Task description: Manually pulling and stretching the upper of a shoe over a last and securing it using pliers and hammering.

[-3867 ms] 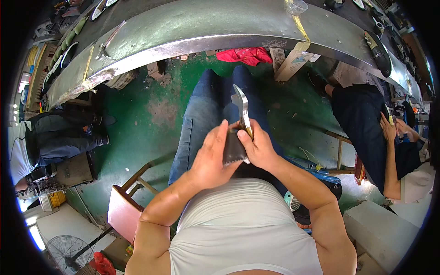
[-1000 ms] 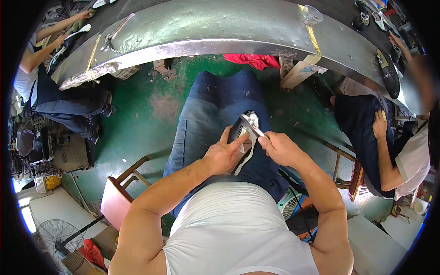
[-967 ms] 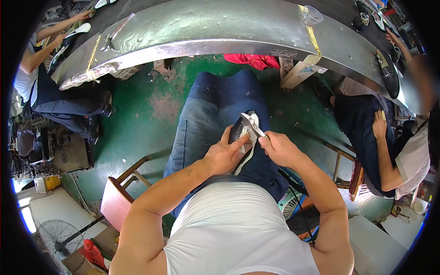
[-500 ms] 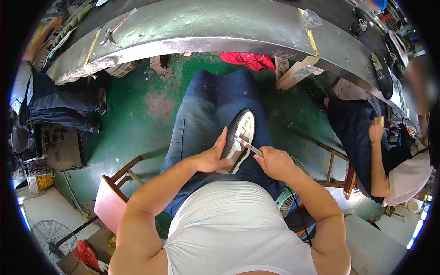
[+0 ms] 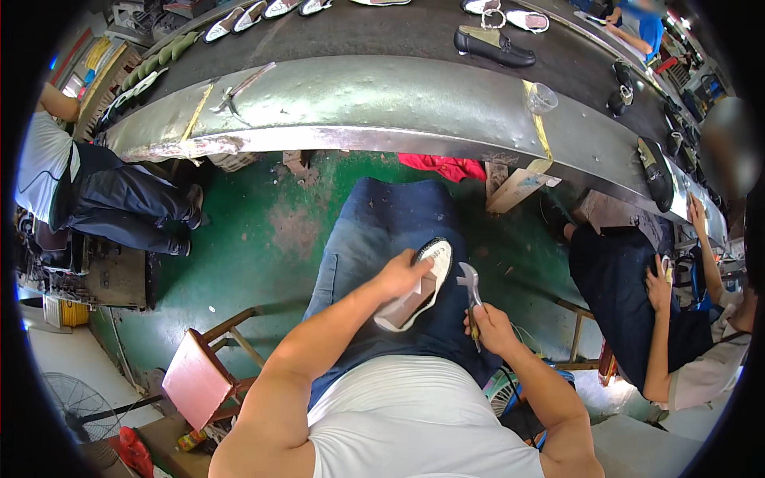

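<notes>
Above my lap, my left hand (image 5: 401, 276) is wrapped over the left side of a shoe upper on a last (image 5: 426, 296). The shoe's underside faces up, with a white turned-in edge, a brownish middle and a dark rim at the toe. My fingers hide part of it. To its right, my right hand (image 5: 492, 328) is closed around the handles of silver lasting pincers (image 5: 469, 279). Their metal head points away from me and is apart from the shoe.
A metal-edged bench (image 5: 335, 92) crosses ahead, bearing another pincer tool (image 5: 233, 97), a clear cup (image 5: 542, 98), a black loafer (image 5: 494, 48) and several other shoes. One person (image 5: 649, 319) sits at right; another stands at left. A pink stool (image 5: 198, 378) is at lower left.
The pincers have come off the shoe and moved right with my right hand. My left hand has shifted further up over the shoe, which is tilted differently. The view has tipped up, showing more bench.
</notes>
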Demonstrator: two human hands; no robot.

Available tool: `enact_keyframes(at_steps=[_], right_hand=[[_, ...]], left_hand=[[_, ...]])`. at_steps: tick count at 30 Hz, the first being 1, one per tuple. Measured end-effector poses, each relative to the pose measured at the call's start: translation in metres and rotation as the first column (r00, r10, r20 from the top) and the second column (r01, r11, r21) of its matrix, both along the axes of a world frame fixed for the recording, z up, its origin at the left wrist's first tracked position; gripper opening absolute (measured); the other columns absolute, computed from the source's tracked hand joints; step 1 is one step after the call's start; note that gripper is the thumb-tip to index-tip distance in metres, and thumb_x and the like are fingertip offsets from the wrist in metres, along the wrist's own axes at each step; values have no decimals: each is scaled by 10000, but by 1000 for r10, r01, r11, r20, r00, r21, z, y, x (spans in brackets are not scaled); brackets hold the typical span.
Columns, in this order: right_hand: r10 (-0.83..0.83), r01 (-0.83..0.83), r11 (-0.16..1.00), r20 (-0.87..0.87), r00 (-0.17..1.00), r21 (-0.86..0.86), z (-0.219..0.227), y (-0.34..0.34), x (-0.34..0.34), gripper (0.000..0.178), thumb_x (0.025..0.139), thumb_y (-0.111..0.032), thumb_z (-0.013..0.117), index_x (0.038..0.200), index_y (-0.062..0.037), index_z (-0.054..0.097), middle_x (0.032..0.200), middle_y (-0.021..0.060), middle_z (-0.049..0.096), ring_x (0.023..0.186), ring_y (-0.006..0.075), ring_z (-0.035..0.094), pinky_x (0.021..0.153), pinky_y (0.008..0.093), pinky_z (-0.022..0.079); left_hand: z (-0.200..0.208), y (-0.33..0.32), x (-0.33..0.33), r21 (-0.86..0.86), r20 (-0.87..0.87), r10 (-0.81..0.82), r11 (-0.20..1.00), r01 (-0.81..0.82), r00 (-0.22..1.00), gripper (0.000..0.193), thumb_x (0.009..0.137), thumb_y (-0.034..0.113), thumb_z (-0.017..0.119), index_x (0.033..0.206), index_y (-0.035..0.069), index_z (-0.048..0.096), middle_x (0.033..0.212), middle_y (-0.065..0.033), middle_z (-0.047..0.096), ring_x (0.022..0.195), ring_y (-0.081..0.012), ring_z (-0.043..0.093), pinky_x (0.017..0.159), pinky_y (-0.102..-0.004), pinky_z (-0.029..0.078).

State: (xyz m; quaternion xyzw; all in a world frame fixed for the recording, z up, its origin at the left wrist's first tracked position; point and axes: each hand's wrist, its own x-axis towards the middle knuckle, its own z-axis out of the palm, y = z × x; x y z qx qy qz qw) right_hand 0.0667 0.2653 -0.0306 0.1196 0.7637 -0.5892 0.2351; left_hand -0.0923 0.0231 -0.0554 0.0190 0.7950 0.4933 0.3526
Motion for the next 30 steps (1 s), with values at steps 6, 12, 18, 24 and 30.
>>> enact_keyframes(at_steps=[6, 12, 18, 24, 30], right_hand=[[-277, 321, 921, 209, 938, -222, 4, 3, 3, 479, 1070, -405, 418, 1083, 42, 591, 880, 119, 646, 713, 187, 644, 662, 310, 530], [-295, 344, 920, 244, 924, -190, 5, 1, -8, 476, 1071, -416, 414, 1098, 24, 591, 876, 106, 647, 705, 184, 642, 632, 307, 526], [-196, 197, 978, 14, 980, -65, 10, -7, 5, 346, 1041, -336, 516, 1118, -6, 589, 903, 70, 665, 741, 146, 662, 613, 267, 500], [385, -259, 835, -180, 905, 485, 45, -33, 1, 302, 951, -242, 609, 1135, -3, 592, 961, 220, 677, 933, 423, 655, 823, 479, 523], [441, -357, 739, -10, 898, 571, 58, -44, -16, 249, 934, -236, 617, 1086, -43, 580, 994, 212, 688, 912, 418, 668, 797, 515, 525]], left_hand=[[69, -35, 12, 842, 536, -133, 148, -519, 833, 796, 913, 702, 496, 1389, 64, 495, 1449, -141, 511, 1352, -295, 466, 1146, -507, 332], [64, -35, 37, 188, -26, -230, 955, 231, 973, 1086, 785, 775, 601, 1477, -24, 349, 1528, -204, 414, 1411, -347, 404, 1144, -456, 356], [57, -13, 54, -261, -472, -188, 963, 67, 861, 464, 1023, 362, 490, 1240, -27, 619, 1091, -271, 671, 1020, -413, 649, 895, -457, 517], [35, -32, 45, -183, -301, -197, 972, 146, 933, 327, 1025, 216, 455, 1177, -11, 633, 950, -236, 692, 931, -325, 678, 844, -412, 522], [10, -63, 46, 351, 115, -138, 932, 90, 984, 354, 959, -1, 428, 1234, 42, 647, 1020, -37, 686, 919, -138, 632, 871, -312, 520]])
